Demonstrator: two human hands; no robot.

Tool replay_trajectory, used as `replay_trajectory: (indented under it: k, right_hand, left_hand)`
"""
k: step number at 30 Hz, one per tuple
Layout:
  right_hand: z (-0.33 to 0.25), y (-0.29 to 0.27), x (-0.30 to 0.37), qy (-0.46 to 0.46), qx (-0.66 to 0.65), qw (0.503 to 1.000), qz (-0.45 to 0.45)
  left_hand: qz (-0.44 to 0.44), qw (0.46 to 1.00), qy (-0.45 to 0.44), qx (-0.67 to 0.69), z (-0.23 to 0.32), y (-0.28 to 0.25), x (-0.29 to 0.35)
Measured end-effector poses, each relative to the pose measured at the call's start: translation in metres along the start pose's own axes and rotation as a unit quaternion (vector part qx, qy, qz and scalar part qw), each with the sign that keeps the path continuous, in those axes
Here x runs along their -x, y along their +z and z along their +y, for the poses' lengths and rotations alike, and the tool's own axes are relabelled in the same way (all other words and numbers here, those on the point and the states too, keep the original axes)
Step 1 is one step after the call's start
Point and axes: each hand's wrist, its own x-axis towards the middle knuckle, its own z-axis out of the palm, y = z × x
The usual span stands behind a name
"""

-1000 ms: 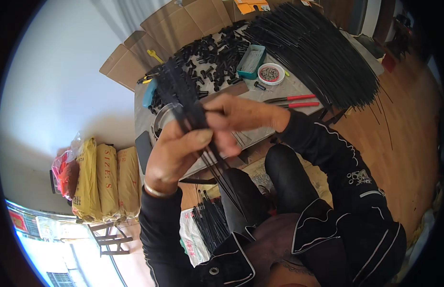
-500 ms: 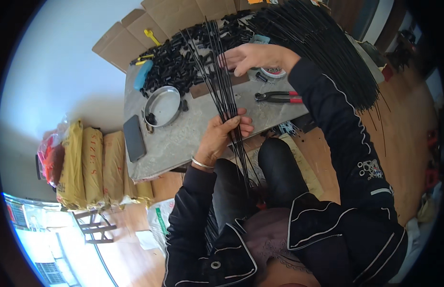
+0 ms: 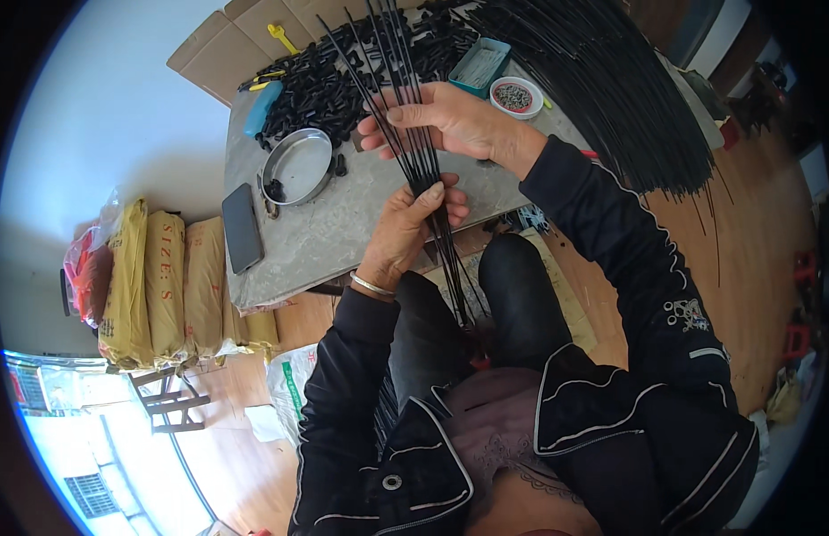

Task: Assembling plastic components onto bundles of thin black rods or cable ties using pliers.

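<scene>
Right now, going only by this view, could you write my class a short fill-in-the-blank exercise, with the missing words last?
1. The left hand grips the black rods ____ (higher or lower) in the picture than the right hand.
2. The round bowl beside the teal box has a ____ rim.
3. A bracelet circles the ____ wrist.

Missing words: lower; white; left.

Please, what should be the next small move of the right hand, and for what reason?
Probably the right hand should gently gather the black rods together above the left hand. The left hand grips them in a close bundle, but higher up they fan apart, and the right hand is at that spread part.
</scene>
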Motion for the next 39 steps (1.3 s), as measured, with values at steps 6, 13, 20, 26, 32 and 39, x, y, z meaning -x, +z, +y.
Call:
replay_trajectory:
  k: [6, 13, 20, 26, 32, 39]
  right_hand:
    - [-0.002, 0.0, 0.0, -0.008, -0.007, 0.999, 0.04]
    - [-0.007, 0.005, 0.005, -0.022, 0.014, 1.0, 0.006]
    - [-0.001, 0.012, 0.02, -0.03, 0.047, 0.998, -0.026]
    - [0.014, 0.031, 0.042, -0.086, 0.165, 0.982, 0.032]
    - [0.033, 0.043, 0.058, -0.027, 0.124, 0.991, 0.029]
    - [0.039, 0.041, 0.063, -0.057, 0.191, 0.98, 0.007]
  left_hand:
    - [-0.026, 0.996, -0.056, -0.06, 0.007, 0.001, 0.001]
    - [-0.017, 0.994, -0.088, -0.064, 0.019, 0.008, 0.001]
    - [0.244, 0.845, 0.196, -0.434, 0.004, 0.018, 0.023]
    - [0.063, 0.679, 0.303, -0.666, 0.02, -0.025, 0.008]
    - [-0.064, 0.589, 0.193, -0.782, 0.01, -0.035, 0.006]
    - [-0.047, 0.603, 0.298, -0.739, 0.01, -0.035, 0.001]
